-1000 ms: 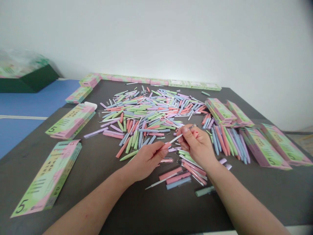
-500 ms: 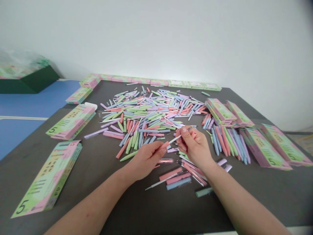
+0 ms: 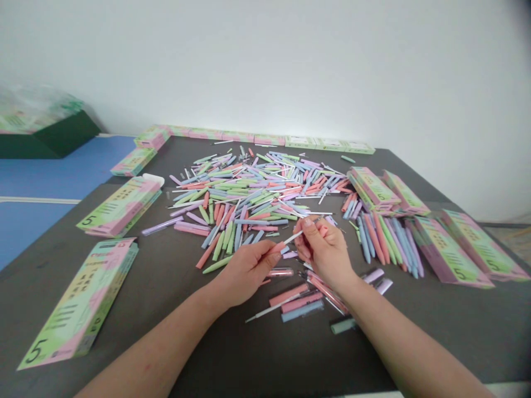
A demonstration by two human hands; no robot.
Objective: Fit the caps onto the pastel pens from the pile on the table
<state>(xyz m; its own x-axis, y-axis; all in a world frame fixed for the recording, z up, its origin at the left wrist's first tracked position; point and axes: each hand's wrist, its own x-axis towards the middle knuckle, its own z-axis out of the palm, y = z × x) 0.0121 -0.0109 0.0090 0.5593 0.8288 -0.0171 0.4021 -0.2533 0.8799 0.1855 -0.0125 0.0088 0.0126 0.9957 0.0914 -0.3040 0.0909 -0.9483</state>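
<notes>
As the left hand (image 3: pixel 244 271) pinches a slim pink plastic pen barrel (image 3: pixel 279 248) and the right hand (image 3: pixel 326 251) clamps the far end of a thin white refill (image 3: pixel 293 237), the hands sit close together, joined only by that slender stem, at the near edge of a heap of pastel plastic pens (image 3: pixel 249 188) on the dark grey surface (image 3: pixel 199 348). Watch that refill: a hurried, twisting pull could snap it, and one slip could lose it among the lookalikes in the heap!
</notes>
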